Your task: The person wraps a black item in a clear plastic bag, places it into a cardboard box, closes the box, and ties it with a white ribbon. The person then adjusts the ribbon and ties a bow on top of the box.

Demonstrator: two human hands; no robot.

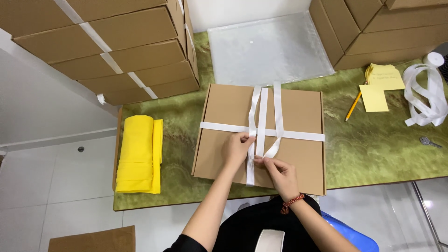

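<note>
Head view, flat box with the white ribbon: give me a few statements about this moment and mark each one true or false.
1. Both hands, left hand and right hand, pinch the white ribbon on top of the flat cardboard box. True.
2. The folded yellow cloth lies on the box lid. False: it lies on the green table, left of the box.
3. A pencil lies beside the yellow notepaper. True.
4. The loose ribbon coil sits at the table's left edge. False: it sits at the right.
</note>
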